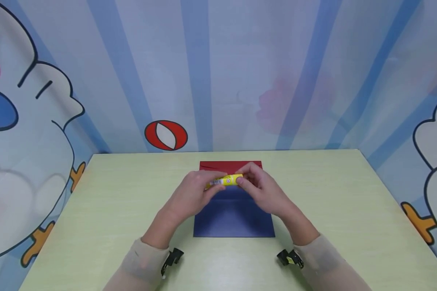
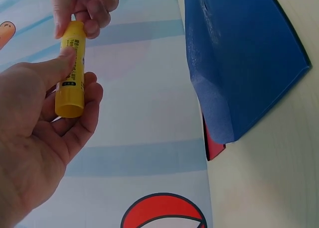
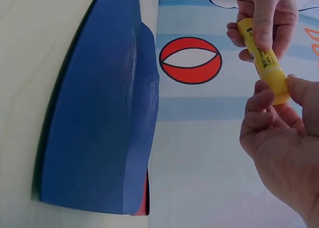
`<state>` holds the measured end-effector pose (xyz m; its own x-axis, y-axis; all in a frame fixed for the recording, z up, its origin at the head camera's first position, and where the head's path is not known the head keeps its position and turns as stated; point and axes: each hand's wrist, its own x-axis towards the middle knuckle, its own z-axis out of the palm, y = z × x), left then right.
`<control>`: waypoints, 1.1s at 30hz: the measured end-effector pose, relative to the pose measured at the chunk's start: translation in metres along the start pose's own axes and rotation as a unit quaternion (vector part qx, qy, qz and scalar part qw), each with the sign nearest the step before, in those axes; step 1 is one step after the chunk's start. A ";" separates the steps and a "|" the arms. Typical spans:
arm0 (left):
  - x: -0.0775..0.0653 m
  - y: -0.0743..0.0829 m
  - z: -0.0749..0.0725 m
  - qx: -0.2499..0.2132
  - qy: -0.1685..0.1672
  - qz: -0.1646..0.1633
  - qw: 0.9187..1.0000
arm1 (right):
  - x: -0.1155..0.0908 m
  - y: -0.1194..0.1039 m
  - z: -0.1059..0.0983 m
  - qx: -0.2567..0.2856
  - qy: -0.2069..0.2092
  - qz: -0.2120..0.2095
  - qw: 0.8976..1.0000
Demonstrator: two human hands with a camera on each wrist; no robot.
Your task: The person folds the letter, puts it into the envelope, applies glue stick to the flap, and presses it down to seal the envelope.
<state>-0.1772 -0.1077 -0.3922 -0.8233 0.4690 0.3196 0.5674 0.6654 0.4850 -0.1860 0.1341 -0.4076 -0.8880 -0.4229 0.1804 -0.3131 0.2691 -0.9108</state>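
Observation:
A yellow glue stick (image 1: 227, 180) is held nearly level in the air between both hands. My left hand (image 1: 194, 193) grips its printed barrel, thumb on one side and fingers round the other. At the opposite end, my right hand (image 1: 265, 191) pinches the yellow cap (image 3: 275, 86) between thumb and fingers. Behind and below the hands, a blue folded paper piece (image 1: 234, 218) lies on the table. Its flap (image 2: 215, 108) is slightly raised and has a shiny, wrinkled strip. Red paper (image 1: 228, 165) shows past its far edge. The forearms hide part of the blue paper's sides.
The pale wooden table (image 1: 349, 210) reaches back to a printed backdrop (image 1: 233, 81) with blue stripes, cartoon figures and a red-and-white ball. Small black devices sit on both wrists, one on the left sleeve (image 1: 142, 262) and one on the right sleeve (image 1: 324, 258).

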 end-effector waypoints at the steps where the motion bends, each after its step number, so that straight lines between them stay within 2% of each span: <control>1: 0.000 0.000 0.000 0.002 0.003 -0.001 1.000 | 0.000 0.000 0.000 0.000 0.000 0.011 1.000; 5: -0.001 0.001 0.000 0.016 0.012 -0.006 1.000 | 0.000 -0.002 -0.002 0.021 0.001 0.070 0.997; 8: 0.000 0.003 0.001 0.025 0.008 -0.008 1.000 | 0.000 -0.002 -0.001 0.033 0.002 0.085 0.996; 15: 0.000 0.004 0.001 0.031 0.000 -0.003 1.000 | 0.001 0.003 0.001 0.029 0.005 0.057 0.998; 22: 0.000 0.001 0.000 0.028 -0.008 -0.006 1.000 | 0.002 0.008 0.003 0.009 0.002 0.005 1.000; 25: 0.000 0.000 -0.001 0.024 -0.007 -0.002 1.000 | 0.002 0.008 0.002 0.005 -0.004 -0.005 1.000; 28: 0.000 0.000 -0.001 0.028 -0.001 0.001 1.000 | 0.002 0.007 0.000 0.004 -0.011 0.009 1.000; 33: 0.001 0.000 0.000 0.040 0.007 0.003 0.999 | 0.002 0.004 -0.004 0.027 -0.007 0.063 0.998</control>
<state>-0.1777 -0.1069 -0.3920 -0.8200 0.4656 0.3329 0.5709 0.7077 0.4163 -0.1907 0.1377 -0.4098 -0.9139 -0.4017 0.0588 -0.1814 0.2743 -0.9444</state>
